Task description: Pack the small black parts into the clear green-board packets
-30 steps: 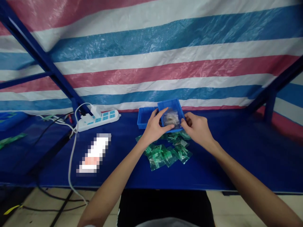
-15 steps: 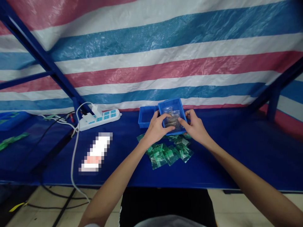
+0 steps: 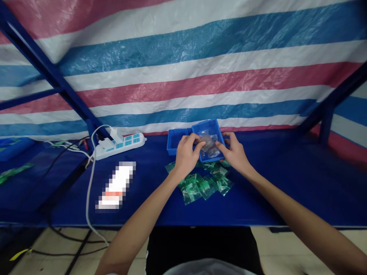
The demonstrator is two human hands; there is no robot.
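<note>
Blue tray (image 3: 214, 126) sits beyond both hands' fingertips. Left hand (image 3: 185, 154) and right hand (image 3: 235, 152) pinch a clear bag (image 3: 207, 142) between them. Green packets (image 3: 200, 185) lie just below the knuckles.

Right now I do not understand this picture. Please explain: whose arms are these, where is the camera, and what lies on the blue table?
The camera sits on a person's head and looks down, so both arms are that person's own. The left hand and right hand together hold a small clear bag over a blue tray; a second blue tray stands beside it. Nearer the person lie green bags in a loose pile on the blue table. To the left are a white power strip and a blurred-out item.
</note>
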